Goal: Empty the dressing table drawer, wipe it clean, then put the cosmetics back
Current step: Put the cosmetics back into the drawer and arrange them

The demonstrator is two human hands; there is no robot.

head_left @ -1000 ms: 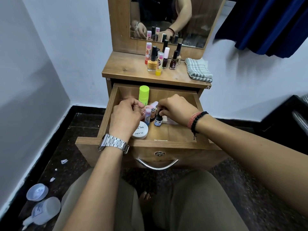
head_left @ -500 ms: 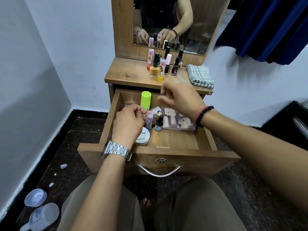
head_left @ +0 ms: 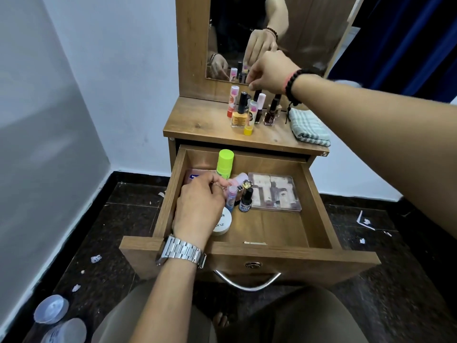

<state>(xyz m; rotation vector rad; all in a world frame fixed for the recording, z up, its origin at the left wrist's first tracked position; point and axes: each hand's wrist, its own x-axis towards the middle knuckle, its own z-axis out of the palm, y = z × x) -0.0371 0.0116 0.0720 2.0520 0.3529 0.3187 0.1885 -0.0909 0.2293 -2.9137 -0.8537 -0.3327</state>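
We find the open wooden drawer (head_left: 319, 194) part-filled. Our left hand (head_left: 197, 206) reaches inside, fingers curled among small bottles; what it grips we cannot tell. Our right hand (head_left: 268, 73) pinches a dark-capped nail polish bottle (head_left: 257, 95) on the wooden table (head_left: 197, 120), far side.

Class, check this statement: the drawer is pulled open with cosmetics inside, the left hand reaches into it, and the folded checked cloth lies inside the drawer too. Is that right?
Not quite. The head view shows the folded checked cloth on the tabletop, right of the bottles, not inside the drawer. The rest holds: the drawer is open with cosmetics inside, and the left hand reaches into it.
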